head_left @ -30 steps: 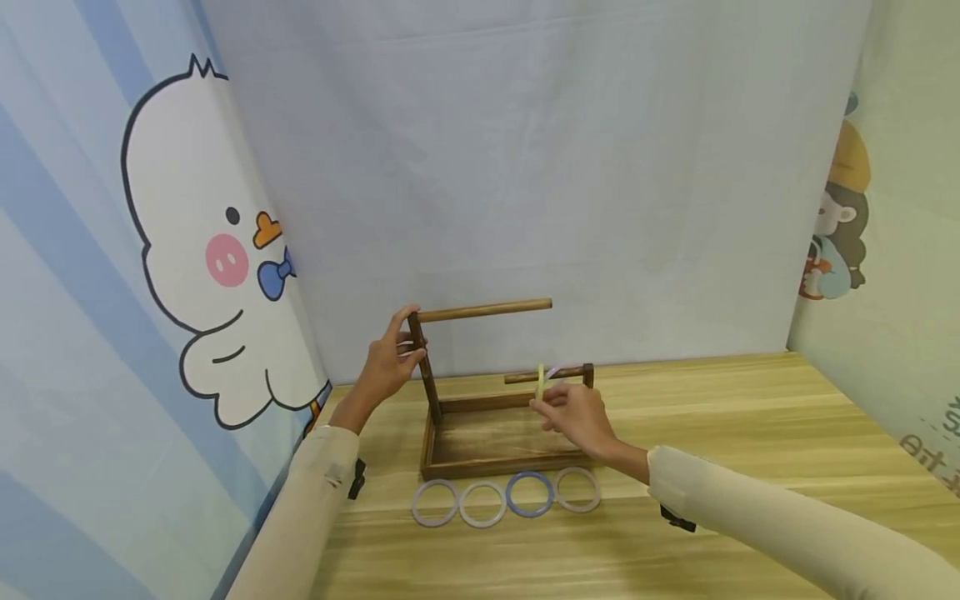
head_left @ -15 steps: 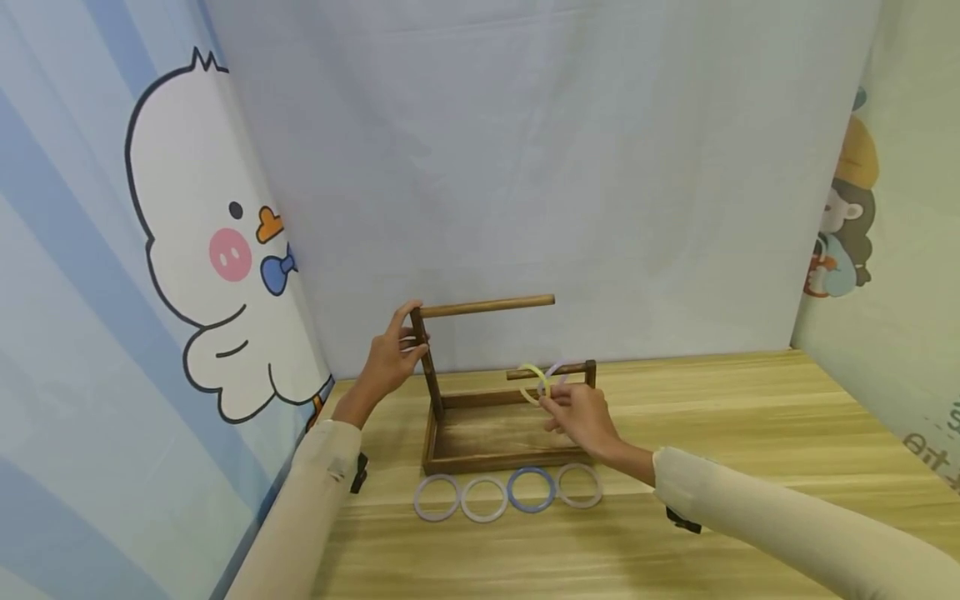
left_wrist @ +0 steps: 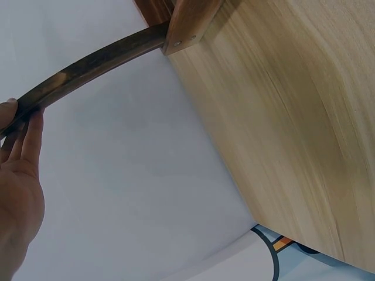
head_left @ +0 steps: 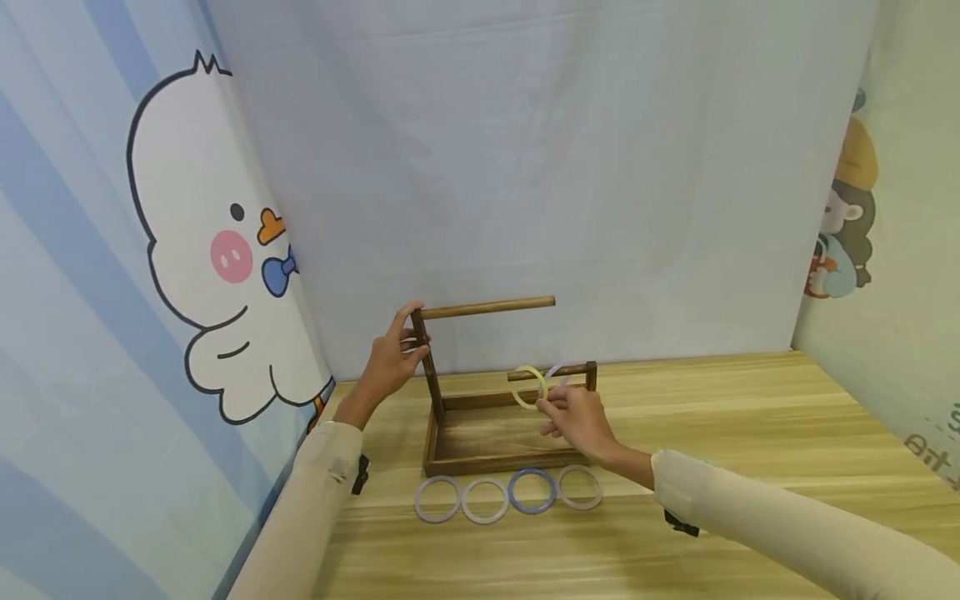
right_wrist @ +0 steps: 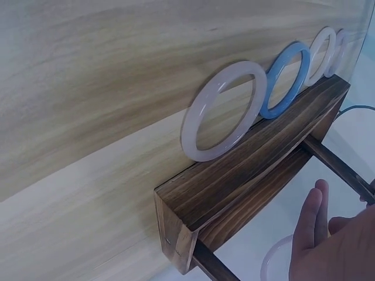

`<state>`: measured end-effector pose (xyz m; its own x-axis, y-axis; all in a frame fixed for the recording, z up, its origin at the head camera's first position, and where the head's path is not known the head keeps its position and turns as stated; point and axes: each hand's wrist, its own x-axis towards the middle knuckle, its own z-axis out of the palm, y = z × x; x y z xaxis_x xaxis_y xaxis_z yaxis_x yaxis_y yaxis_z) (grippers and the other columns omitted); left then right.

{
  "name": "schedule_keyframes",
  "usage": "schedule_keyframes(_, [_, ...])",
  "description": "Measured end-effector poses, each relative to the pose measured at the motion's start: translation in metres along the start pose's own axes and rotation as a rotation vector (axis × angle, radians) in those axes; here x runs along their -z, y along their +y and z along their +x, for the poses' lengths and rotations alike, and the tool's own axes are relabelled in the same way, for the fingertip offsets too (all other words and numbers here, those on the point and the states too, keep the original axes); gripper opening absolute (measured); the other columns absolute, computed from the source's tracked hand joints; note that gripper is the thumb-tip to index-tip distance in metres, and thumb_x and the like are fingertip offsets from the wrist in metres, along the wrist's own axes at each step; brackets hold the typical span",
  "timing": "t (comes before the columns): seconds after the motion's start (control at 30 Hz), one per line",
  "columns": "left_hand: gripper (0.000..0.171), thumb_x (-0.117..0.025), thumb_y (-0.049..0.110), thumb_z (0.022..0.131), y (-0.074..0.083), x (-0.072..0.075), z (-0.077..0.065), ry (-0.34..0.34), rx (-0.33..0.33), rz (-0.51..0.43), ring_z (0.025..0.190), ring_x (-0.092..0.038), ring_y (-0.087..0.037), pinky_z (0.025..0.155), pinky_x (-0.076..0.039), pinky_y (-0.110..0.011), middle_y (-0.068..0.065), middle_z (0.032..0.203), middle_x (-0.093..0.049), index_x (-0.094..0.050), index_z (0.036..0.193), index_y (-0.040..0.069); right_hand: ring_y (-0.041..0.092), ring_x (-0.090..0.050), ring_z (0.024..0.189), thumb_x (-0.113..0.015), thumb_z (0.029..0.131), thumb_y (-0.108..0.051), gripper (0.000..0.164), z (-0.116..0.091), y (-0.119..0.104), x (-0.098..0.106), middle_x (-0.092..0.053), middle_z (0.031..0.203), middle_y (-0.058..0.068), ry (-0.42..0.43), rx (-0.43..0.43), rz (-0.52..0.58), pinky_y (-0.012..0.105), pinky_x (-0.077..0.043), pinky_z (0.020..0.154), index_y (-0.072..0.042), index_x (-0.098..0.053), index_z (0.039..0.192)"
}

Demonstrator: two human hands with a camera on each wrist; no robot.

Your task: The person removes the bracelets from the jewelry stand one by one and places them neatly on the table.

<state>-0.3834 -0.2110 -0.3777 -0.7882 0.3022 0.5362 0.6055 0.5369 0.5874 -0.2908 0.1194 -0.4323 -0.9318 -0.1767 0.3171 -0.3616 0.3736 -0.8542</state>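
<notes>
My left hand (head_left: pixel 388 364) grips the tall post (head_left: pixel 431 379) of a dark wooden bangle stand near its top, with thumb and fingers on either side. At the lower rod (head_left: pixel 573 369), my right hand (head_left: pixel 583 421) pinches a yellow bangle (head_left: pixel 544 382) by its right edge. The rod's tip shows left of the bangle, which seems to encircle it. A lilac bangle (head_left: pixel 553 369) hangs on that rod further right, partly behind the hand. The upper rod (head_left: pixel 487 307) carries nothing. The right wrist view hides the yellow bangle behind the right hand (right_wrist: pixel 337 243).
In front of the stand's tray (head_left: pixel 487 465) lies a row of bangles: a lilac one (head_left: pixel 417 500), a white one (head_left: pixel 484 522), a blue one (head_left: pixel 532 510) and a pale pinkish one (head_left: pixel 579 507). A grey cloth (head_left: pixel 562 167) hangs behind the wooden table (head_left: pixel 712 433).
The yellow bangle has turned from edge-on to show more of its ring and has shifted slightly left. My left hand keeps its hold on the post; the row has not moved.
</notes>
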Motion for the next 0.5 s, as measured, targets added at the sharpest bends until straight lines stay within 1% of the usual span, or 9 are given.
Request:
schedule_keyframes(0.1, [0.079, -0.07, -0.007, 0.096, -0.0009, -0.0009, 0.0002, -0.002, -0.004, 0.001, 0.109, -0.073, -0.039, 0.091, -0.064, -0.041, -0.027, 0.12, -0.07, -0.032, 0.159, 0.021, 0.033, -0.076, 0.065, -0.066, 0.102, -0.004, 0.019, 0.0003, -0.0001, -0.0016, -0.077, 0.097, 0.023, -0.007, -0.001, 0.009, 0.045, -0.066, 0.061, 0.013, -0.072, 0.106])
schedule_keyframes(0.27, [0.079, -0.07, -0.007, 0.095, -0.0016, -0.0013, 0.0006, 0.001, -0.015, -0.001, 0.109, -0.073, -0.04, 0.091, -0.063, -0.041, -0.027, 0.12, -0.07, -0.032, 0.159, 0.02, 0.028, -0.076, 0.064, -0.066, 0.103, -0.005, 0.018, 0.0018, 0.0, -0.005, -0.076, 0.101, 0.026, -0.015, -0.008, 0.018, 0.033, -0.066, 0.058, 0.011, -0.073, 0.107])
schedule_keyframes(0.37, [0.079, -0.07, -0.007, 0.095, -0.0013, -0.0011, 0.0004, 0.005, -0.019, 0.006, 0.108, -0.073, -0.04, 0.091, -0.063, -0.042, -0.027, 0.119, -0.07, -0.032, 0.159, 0.02, 0.028, -0.077, 0.065, -0.065, 0.103, -0.007, 0.02, 0.0019, -0.0022, -0.0063, -0.075, 0.103, 0.027, -0.029, -0.006, 0.008, 0.032, -0.066, 0.059, 0.01, -0.074, 0.108])
schedule_keyframes(0.5, [0.079, -0.071, -0.007, 0.095, -0.0002, -0.0007, 0.0004, 0.004, -0.02, 0.009, 0.108, -0.073, -0.039, 0.091, -0.063, -0.041, -0.027, 0.119, -0.07, -0.033, 0.159, 0.02, 0.031, -0.077, 0.068, -0.064, 0.104, -0.008, 0.02, 0.0015, -0.0047, -0.0074, -0.076, 0.101, 0.025, -0.04, 0.004, -0.001, 0.036, -0.067, 0.061, 0.009, -0.074, 0.107])
